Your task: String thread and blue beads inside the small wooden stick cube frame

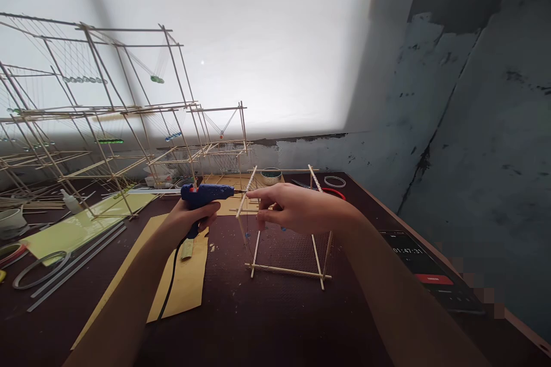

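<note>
My left hand (196, 219) is wrapped round the grip of a blue hot glue gun (209, 195), with a clear glue stick (157, 190) out of its back end. The gun's nozzle points right and meets the upper left bar of a small wooden stick frame (284, 270). My right hand (297, 206) reaches over this frame from the right. Its index finger is stretched to the same bar, close to the nozzle, and its thumb is apart below. Thin thread and a small blue bead (247, 235) hang under the bar. My right hand hides part of the frame's middle.
Larger stick frames with hanging glass marbles (109, 140) stand at the left. Yellow boards (183, 281), spare glue sticks (81, 264) and a tape roll (12, 253) lie there. A small bowl (271, 175) is behind; a phone timer (408, 252) lies right, beside the wall.
</note>
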The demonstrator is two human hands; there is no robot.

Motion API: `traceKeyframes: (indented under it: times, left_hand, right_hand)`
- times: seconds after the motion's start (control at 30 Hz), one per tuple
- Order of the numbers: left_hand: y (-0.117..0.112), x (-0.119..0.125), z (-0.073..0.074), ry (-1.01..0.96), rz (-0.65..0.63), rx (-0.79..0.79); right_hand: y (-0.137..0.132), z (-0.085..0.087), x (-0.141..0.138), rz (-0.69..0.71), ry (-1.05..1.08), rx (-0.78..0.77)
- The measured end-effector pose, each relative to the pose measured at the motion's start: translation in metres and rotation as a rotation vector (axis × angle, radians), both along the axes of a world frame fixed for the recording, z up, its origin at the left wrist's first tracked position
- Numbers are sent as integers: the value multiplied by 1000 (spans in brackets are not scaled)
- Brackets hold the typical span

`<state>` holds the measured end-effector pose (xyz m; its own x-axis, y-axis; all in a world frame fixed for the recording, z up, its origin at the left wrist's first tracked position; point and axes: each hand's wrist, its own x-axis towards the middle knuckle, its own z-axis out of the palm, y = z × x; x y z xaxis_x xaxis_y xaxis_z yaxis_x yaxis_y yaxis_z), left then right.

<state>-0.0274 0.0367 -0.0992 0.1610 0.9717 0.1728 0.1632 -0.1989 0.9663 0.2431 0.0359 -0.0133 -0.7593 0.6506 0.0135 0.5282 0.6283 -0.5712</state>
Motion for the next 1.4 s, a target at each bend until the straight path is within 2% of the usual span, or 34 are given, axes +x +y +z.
traceKeyframes:
  times: [0.3, 0.77, 1.4]
  left_hand:
    - [6, -7, -9, -9, 16, -6]
    - [6, -6, -7, 4, -31, 28]
    - [5, -4, -6, -15, -8, -31]
  right_hand:
    - [0, -1, 0, 0, -11, 11]
    - [3, -5, 0, 8, -2, -12]
    - [2, -3, 1, 11, -9, 8]
